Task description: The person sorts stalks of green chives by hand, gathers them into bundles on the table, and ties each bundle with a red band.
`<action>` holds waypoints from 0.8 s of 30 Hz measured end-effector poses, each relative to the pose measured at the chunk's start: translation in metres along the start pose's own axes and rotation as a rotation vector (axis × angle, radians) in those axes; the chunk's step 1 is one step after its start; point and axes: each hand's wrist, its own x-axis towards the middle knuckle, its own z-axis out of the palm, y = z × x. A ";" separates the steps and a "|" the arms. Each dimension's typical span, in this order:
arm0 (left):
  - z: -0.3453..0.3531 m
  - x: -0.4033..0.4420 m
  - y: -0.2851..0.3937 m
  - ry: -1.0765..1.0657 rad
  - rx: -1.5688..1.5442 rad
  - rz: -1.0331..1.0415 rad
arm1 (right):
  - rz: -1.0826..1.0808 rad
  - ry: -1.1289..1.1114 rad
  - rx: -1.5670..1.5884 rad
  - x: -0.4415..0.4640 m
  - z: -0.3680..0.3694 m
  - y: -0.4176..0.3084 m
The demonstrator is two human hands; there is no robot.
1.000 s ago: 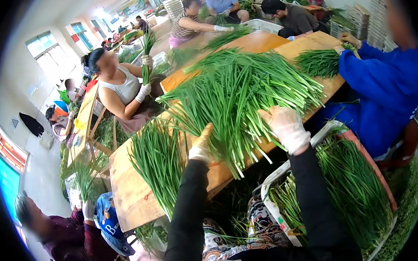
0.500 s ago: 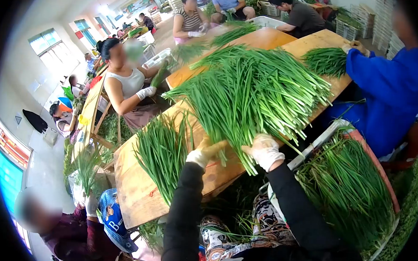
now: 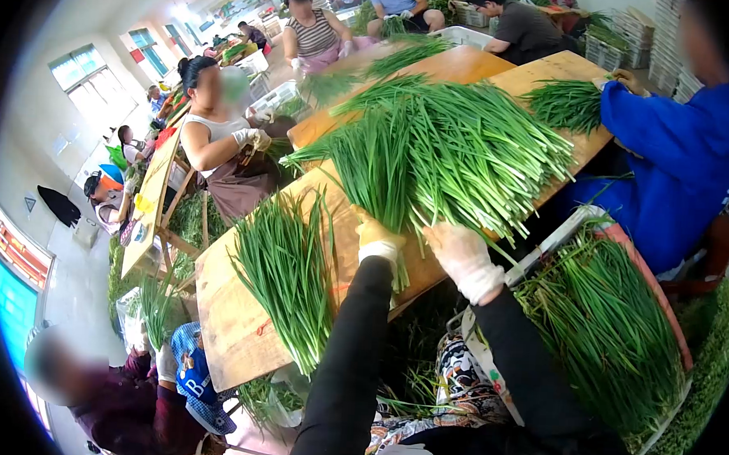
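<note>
A large pile of garlic chives (image 3: 459,150) lies across the wooden table (image 3: 231,336), pale stem ends towards me and to the right. My left hand (image 3: 378,235), in a yellowish glove with a white cuff, is closed round a bunch at the pile's near side. Stem ends of this bunch show below the hand. My right hand (image 3: 464,257), in a pale glove, has its fingertips pinched at stems just right of the left hand. A smaller separate bunch of chives (image 3: 283,277) rests on the table left of my left hand.
A crate (image 3: 544,257) full of chives (image 3: 599,322) stands at my right. A person in blue (image 3: 665,161) works at the right with another bunch (image 3: 565,104). Across the table are a person in a white top (image 3: 208,141) and one in stripes (image 3: 315,39).
My left hand has moved slightly right and up, closer to the pile. The right hand has turned and stays close by. The person in the white top has drawn their hands together.
</note>
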 end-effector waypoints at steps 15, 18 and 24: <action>-0.041 -0.049 -0.075 -0.831 -1.640 0.121 | 0.418 -0.466 0.876 0.063 0.024 0.026; -0.017 -0.074 -0.069 -0.598 -1.452 0.127 | 0.285 -0.635 1.272 0.067 0.039 0.007; 0.012 -0.092 -0.027 -0.086 -1.209 0.456 | 0.325 -0.360 0.956 0.068 -0.004 -0.041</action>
